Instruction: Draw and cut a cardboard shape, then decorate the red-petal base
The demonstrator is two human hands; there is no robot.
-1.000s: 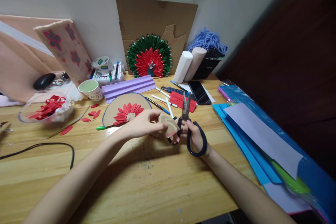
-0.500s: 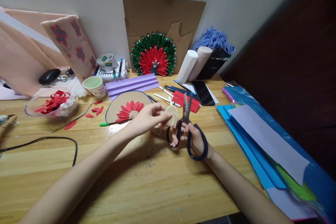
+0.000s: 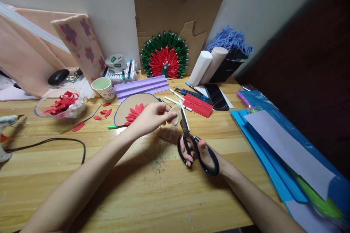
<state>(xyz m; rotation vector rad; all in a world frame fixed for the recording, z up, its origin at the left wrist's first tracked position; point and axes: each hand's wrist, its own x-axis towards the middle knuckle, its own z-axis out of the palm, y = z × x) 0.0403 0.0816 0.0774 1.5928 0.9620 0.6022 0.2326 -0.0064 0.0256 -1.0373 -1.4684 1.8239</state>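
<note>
My left hand pinches a small pale beige piece, thin and rounded, above the middle of the table. Its exact material is hard to make out. My right hand grips black-handled scissors, fingers through the loops. The blades point up and away, beside the right edge of the beige piece. Behind my left hand lies a rounded cardboard shape with a blue edge, bearing red petals that my hand partly covers. Strips of red crepe paper lie beyond the scissors.
At the left are a clear bowl of red scraps, a paper cup, loose red petals, a glue gun and its black cord. A phone lies right of centre; blue folders line the right side.
The scissors have turned from upright to tilting left, and their blades have come up against the beige piece. The view has shifted slightly left.
</note>
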